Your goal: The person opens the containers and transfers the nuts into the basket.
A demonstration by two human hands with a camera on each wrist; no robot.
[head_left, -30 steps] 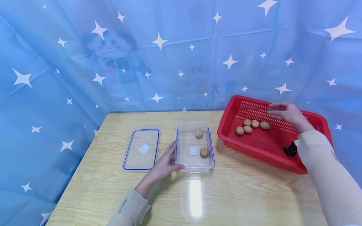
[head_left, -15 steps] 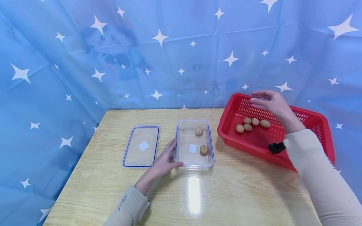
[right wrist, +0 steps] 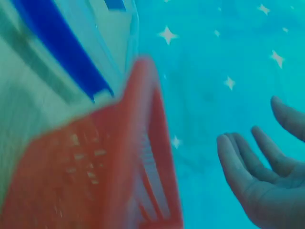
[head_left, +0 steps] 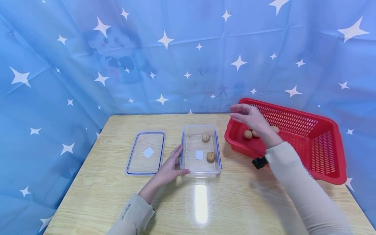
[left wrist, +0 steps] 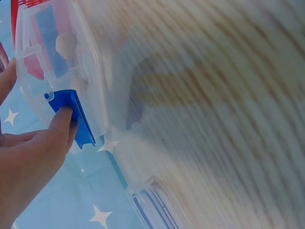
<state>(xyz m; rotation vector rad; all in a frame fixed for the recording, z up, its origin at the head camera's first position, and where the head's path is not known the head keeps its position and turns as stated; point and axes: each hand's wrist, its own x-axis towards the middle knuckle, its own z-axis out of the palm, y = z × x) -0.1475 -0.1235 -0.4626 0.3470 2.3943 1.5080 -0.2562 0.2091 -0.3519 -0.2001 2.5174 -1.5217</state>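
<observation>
A clear plastic food box with blue latches stands mid-table, with two walnuts, one farther back and one nearer. My left hand rests against its left side, thumb at the near-left corner. In the left wrist view, a fingertip touches a blue latch. My right hand is raised over the left end of the red basket, fingers loosely bent and nothing visible in them. Several walnuts lie in that end, partly hidden by the hand.
The box's clear lid, edged in blue, lies flat left of the box. Behind the wooden table hangs a blue curtain with white stars. The basket's rim rises between my right hand and the box.
My right hand has moved left across the basket, from above its middle to its left end, uncovering the right end. The left hand, box and walnuts have stayed in place.
</observation>
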